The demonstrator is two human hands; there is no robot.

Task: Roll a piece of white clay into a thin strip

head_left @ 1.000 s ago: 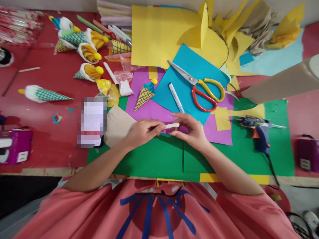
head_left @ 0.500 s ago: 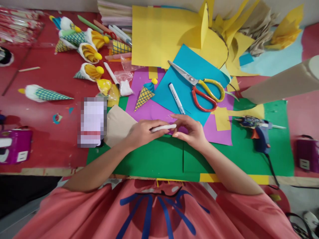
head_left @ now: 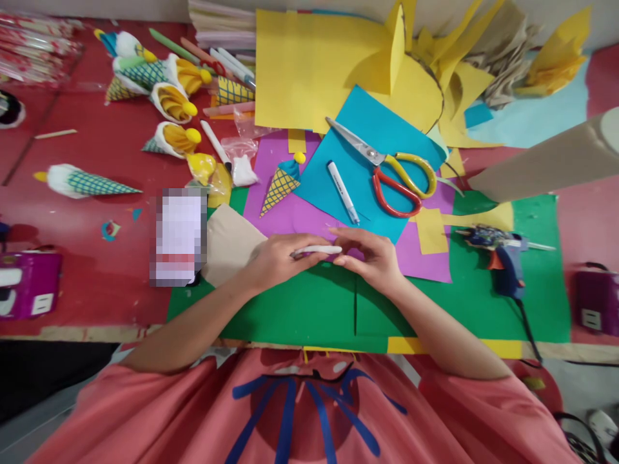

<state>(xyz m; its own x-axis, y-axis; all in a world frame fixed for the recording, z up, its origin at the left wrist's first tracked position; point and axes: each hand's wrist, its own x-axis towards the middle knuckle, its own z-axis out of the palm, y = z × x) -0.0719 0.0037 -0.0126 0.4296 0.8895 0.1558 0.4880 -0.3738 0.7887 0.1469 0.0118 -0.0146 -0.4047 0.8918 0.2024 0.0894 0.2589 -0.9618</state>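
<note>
My left hand holds a thin white roll that looks like soft clay, between thumb and fingers. The curled fingers of my right hand close around the roll's right end, with the thumb below it. Both hands are above green and purple sheets. Just beyond them, a small paper cone with a yellow lattice pattern, blue filling and yellow ball lies on the purple sheet. A white marker and scissors with red and yellow handles rest on a blue sheet.
A glue gun with its cord lies at the right, below a large cardboard tube. Several finished cones are at the upper left. A blurred-out phone-like object lies beside a beige sheet. Yellow card stands at the back.
Both hands stay in nearly the same place. The right fingers shift slightly down around the end of the white roll, which tilts a little.
</note>
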